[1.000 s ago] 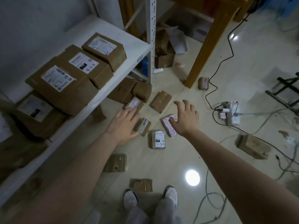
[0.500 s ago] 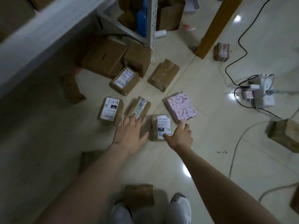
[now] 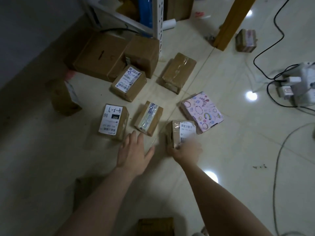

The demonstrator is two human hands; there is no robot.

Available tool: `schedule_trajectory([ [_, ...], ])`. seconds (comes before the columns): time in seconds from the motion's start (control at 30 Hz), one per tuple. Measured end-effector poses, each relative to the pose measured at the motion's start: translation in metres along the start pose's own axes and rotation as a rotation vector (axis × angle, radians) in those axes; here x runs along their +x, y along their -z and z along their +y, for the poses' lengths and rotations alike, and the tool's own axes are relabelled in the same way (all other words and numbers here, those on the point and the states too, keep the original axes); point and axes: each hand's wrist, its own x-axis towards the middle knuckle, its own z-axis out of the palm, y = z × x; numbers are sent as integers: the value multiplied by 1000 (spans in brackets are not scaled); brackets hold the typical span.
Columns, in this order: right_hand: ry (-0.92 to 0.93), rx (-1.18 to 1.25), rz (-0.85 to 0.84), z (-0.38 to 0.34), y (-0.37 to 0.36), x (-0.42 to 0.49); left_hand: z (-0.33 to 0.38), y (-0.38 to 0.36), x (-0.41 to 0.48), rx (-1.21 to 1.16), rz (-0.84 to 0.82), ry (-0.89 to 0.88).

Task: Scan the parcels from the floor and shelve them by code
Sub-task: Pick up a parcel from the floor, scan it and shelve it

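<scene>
Right hand, smeared by motion blur, is curled round the near end of a small brown parcel with a white barcode label, just below the middle of the frame. Whether that parcel sits flat on the tiled floor or is tipped up off it cannot be told. To its left, the left hand is spread with straight fingers and holds nothing, its fingertips just short of two more parcels. One is a tape-wrapped parcel. The other is a labelled parcel bearing a handwritten code and the print 032. Touching the far right corner of the held parcel lies a pink patterned box. Higher in the frame are a parcel with a blue-scribbled label and, to its right, a plain taped parcel. Behind these, a large cardboard box and a smaller carton stand side by side at the foot of a white perforated shelf post. At the left, in shadow, a tall parcel stands on end. In the upper right a little parcel lies beside a wooden leg. At the right edge is a white power strip with plugs in it, and a black cable runs above it.
</scene>
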Motion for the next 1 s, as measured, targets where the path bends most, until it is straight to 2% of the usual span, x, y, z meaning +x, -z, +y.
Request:
schedule_trajectory([
  [0.13,100,163,-17,-23,80,-46,27,72,-32,-174,8,58],
  [0.33,231,356,94,-92,244,-146,100,233,-84,-779,-100,136],
  [0.43,288,470,166,-126,332,-213,138,320,-137,-971,-139,130],
  [0.53,348,545,212,-154,416,-289,163,389,-198,-1133,-110,116],
  [0.67,438,644,156,-163,512,-392,187,457,-297,-1342,-20,118],
  [0.77,475,849,52,-146,562,-459,199,494,-373,-1510,36,157],
  [0.87,438,1096,39,-137,602,-502,200,514,-420,-1660,41,197],
  [1.0,440,1197,69,-145,644,-527,200,547,-452,-1681,35,116],
])
